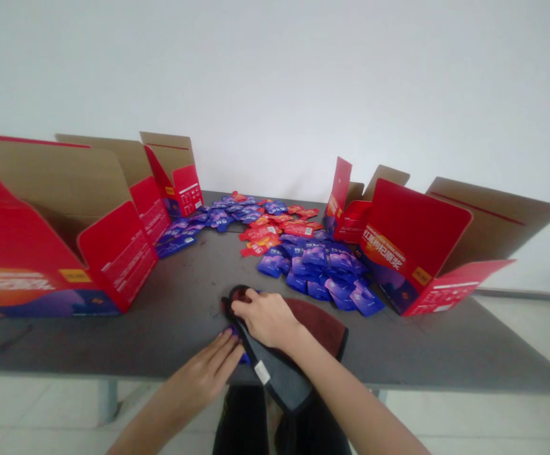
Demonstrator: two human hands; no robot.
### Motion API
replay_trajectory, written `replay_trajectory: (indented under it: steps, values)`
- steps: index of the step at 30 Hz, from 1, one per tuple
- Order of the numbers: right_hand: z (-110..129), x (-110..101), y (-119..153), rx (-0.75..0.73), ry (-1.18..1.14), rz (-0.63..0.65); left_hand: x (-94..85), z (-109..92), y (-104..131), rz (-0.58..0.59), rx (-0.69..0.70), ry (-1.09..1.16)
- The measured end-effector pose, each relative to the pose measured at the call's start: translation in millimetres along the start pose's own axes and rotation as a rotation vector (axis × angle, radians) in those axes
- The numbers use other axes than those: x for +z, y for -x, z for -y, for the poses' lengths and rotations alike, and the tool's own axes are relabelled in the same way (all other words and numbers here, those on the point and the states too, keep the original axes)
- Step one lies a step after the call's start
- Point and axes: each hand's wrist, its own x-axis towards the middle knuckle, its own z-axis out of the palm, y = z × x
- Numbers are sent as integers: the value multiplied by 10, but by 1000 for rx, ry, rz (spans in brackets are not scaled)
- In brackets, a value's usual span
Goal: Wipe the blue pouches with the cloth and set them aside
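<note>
My right hand point(268, 318) grips the black-edged rim of a brown and grey fabric piece point(316, 322) at the table's front edge. A white tag hangs from its lower side. To the left, my left hand point(213, 366) has its fingers together, the tips on a small blue-purple packet point(245, 358) that is mostly hidden under the hand and the fabric. Beyond the fabric lies a heap of blue packets point(319, 262), with red packets point(279, 229) behind it.
Open red cartons point(108, 262) stand on the left of the grey table point(184, 284), with more blue packets beside them. On the right, other open red cartons point(412, 243) flank the heap. A pale wall rises behind the table.
</note>
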Motion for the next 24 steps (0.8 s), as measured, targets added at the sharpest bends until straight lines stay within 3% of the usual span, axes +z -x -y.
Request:
replay_trajectory:
  steps: [4, 7, 10, 14, 19, 24]
  values:
    - [-195, 11, -205, 86, 27, -8, -15, 61, -3, -2, 6, 15]
    - [-153, -126, -116, 72, 5, -62, 5, 55, 17, -4, 6, 38]
    - [18, -239, 88, -38, -47, -151, 42, 8, 48, 47, -18, 62]
    - [177, -137, 165, -195, -49, -96, 89, -52, 86, 87, -73, 71]
    - [-4, 94, -184, -75, 2, -68, 71, -39, 48, -10, -72, 75]
    - [-208, 9, -418, 56, 32, -41, 57, -22, 12, 30, -94, 123]
